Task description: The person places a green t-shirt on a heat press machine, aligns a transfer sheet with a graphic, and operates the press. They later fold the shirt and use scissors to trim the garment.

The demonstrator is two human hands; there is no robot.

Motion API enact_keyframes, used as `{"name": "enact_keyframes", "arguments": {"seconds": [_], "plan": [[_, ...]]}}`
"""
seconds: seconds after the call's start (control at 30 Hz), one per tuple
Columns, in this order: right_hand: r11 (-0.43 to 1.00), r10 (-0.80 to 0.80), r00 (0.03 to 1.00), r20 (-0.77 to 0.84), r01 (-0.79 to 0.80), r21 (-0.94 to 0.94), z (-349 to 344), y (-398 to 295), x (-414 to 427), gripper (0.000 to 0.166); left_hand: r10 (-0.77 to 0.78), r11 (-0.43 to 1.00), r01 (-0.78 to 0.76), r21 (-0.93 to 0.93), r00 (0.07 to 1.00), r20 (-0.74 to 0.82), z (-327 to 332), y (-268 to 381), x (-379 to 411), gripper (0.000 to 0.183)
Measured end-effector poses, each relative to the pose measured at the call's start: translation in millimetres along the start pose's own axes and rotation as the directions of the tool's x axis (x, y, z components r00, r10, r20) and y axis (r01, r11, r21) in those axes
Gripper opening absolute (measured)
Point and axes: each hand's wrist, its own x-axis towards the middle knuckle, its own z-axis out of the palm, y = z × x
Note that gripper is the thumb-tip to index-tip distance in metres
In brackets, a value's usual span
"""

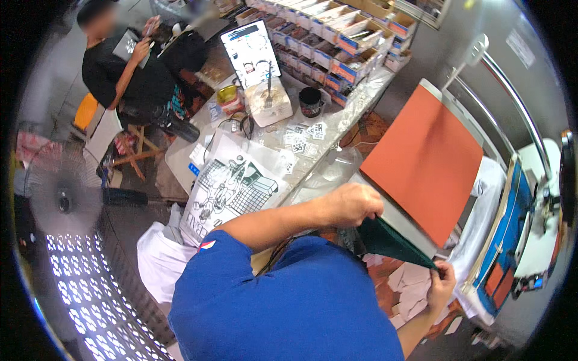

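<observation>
My left hand point(361, 205) grips one upper corner of a dark green cloth point(393, 246), possibly a garment. My right hand point(440, 280) pinches another corner of it. The edge is stretched taut between both hands, and the rest hangs down towards my body, partly hidden by my blue shirt. Just beyond the cloth lies a flat orange pad point(424, 158) on a pale platen point(406, 221), which looks like the lower plate of a heat press. The cloth runs along the platen's near edge; whether it touches cannot be told.
A worktable point(334, 153) holds printed film sheets point(235, 189), small printed pieces point(300, 137), a black mug point(310, 101) and a white box point(268, 104). Cardboard bins point(352, 63) stand behind. Metal tubes point(519, 104) rise right. A fan point(63, 203) and another person point(131, 76) are left.
</observation>
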Motion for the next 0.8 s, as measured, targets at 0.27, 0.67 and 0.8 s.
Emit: {"name": "enact_keyframes", "arguments": {"seconds": [0.27, 0.67, 0.8], "plan": [[0.994, -0.088, 0.995, -0.043, 0.09, 0.057, 6.8, 14.4, -13.6, 0.012, -0.126, 0.945, 0.082, -0.316, 0.985, -0.121, 23.3, 19.1, -30.6, 0.013], [0.945, -0.327, 0.921, -0.214, 0.323, -0.054, -35.0, -27.8, -45.4, 0.017, -0.012, 0.984, -0.035, -0.176, 0.966, -0.257, 19.4, 82.7, -15.4, 0.017], [0.952, -0.307, 0.943, -0.132, 0.304, -0.041, -67.9, -11.0, -53.4, 0.022, -0.01, 0.984, -0.04, -0.176, 0.962, -0.274, 7.2, 113.4, -30.0, 0.018]]}}
